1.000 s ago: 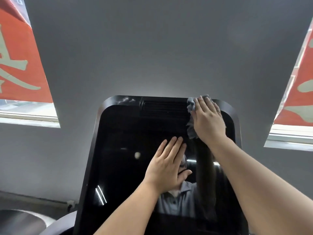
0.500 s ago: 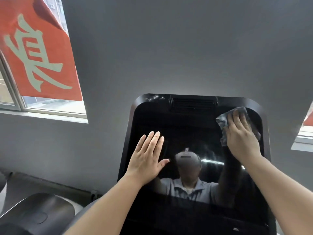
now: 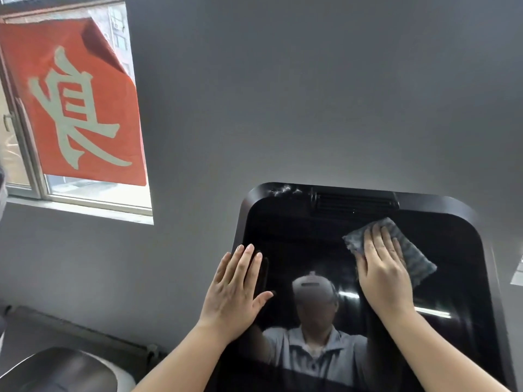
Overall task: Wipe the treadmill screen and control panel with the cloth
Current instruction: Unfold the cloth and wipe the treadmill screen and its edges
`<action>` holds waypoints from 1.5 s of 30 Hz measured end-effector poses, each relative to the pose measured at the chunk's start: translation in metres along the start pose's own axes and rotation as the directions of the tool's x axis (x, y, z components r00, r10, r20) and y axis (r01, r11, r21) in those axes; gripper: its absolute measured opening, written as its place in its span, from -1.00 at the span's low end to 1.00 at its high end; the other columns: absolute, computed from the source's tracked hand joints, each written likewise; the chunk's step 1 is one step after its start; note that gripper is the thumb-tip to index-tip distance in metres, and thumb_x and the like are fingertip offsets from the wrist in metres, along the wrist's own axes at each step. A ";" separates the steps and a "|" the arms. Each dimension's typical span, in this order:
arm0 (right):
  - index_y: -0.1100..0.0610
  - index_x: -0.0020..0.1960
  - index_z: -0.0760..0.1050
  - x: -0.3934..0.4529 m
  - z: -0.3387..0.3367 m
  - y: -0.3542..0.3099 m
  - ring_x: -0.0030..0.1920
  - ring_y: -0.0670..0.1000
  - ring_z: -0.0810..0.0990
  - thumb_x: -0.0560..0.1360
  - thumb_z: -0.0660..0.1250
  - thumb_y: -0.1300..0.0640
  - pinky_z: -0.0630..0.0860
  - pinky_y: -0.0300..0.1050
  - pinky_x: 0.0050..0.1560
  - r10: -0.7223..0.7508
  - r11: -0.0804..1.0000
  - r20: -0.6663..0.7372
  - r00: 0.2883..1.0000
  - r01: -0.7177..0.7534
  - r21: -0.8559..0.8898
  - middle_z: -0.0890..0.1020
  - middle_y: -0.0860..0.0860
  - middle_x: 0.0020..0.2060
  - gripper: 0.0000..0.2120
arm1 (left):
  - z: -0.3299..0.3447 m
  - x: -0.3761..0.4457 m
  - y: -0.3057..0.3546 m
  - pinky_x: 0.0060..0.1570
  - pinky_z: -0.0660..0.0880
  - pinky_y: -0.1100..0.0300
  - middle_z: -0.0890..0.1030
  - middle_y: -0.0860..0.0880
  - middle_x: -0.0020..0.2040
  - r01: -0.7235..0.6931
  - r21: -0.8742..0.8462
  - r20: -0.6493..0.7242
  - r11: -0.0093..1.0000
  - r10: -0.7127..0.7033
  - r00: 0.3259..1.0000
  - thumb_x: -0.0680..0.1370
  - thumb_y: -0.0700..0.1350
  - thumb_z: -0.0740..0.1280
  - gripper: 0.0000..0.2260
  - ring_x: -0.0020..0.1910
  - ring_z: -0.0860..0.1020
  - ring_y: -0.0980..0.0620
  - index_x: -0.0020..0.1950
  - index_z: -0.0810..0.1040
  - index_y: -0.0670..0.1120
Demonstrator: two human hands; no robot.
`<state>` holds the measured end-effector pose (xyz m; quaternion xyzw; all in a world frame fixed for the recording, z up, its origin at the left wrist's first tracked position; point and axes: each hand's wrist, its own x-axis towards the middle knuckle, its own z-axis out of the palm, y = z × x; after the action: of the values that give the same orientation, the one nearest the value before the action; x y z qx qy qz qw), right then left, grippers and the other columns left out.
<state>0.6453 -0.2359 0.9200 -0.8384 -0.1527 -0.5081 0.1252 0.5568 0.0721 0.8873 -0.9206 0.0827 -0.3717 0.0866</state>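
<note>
**padlock_gym:** So what could go wrong from here? The right hand (image 3: 385,275) has the grey cloth (image 3: 407,250) pinned flat against the treadmill screen (image 3: 305,250), in the upper right of the glass, just under the vent slats (image 3: 353,202).

**tread_tom:** Biggest risk to me is the left hand (image 3: 235,290). It's spread open, holding nothing, palm flat on the left edge of the screen. Bare skin on glossy black glass probably leaves prints on the very thing being cleaned, so that patch would need another pass.

**padlock_gym:** And the cloth?

**tread_tom:** It's only pressed, not gripped. The right fingers (image 3: 376,241) lie straight and nearly together on top of it, with most of the cloth sticking out past them toward the upper right corner. Ease off the pressure mid-swipe and I'd guess it bunches up or slides out from under the palm.

**padlock_gym:** Anything about the control panel?

**tread_tom:** Can't see buttons in this view, so no idea. There are pale smudges on the top left rim (image 3: 283,190), which look untouched so far.
</note>
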 end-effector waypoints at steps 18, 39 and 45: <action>0.24 0.30 0.57 0.004 -0.024 0.020 0.40 0.23 0.44 0.62 0.29 0.10 0.35 0.16 0.43 -0.097 0.994 0.075 0.993 0.093 0.050 0.53 0.23 0.33 -0.68 | 0.018 0.016 0.035 0.55 0.14 -0.16 0.29 -0.17 0.57 -0.254 -0.122 -0.073 0.959 0.247 0.966 0.65 0.27 0.06 -0.32 0.59 0.18 -0.14 0.55 0.30 -0.23; 0.08 0.60 0.06 -0.136 -0.055 -0.022 0.60 0.14 -0.04 0.66 -0.17 -0.25 0.02 0.18 0.53 -0.054 0.974 0.520 0.853 0.161 -0.162 0.05 0.10 0.60 -0.38 | 0.027 0.023 0.038 0.57 0.07 -0.15 0.14 -0.17 0.62 -0.343 -0.091 -0.054 0.935 0.339 0.939 0.65 0.27 0.04 -0.29 0.63 0.03 -0.12 0.60 0.17 -0.23; 0.07 0.62 -0.09 0.024 -0.012 -0.032 0.60 0.06 -0.21 0.56 -0.30 -0.38 -0.19 0.09 0.58 0.024 0.965 0.482 0.876 0.106 -0.241 -0.06 0.07 0.62 -0.22 | 0.029 0.021 0.036 0.56 0.12 -0.13 0.17 -0.21 0.61 -0.323 -0.141 -0.093 0.936 0.312 0.946 0.64 0.29 0.06 -0.24 0.62 0.07 -0.14 0.59 0.16 -0.29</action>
<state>0.6335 -0.2077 0.9486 -0.9437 -0.1288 -0.3021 -0.0387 0.5887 0.0353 0.8730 -0.8858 0.2616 -0.3768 0.0708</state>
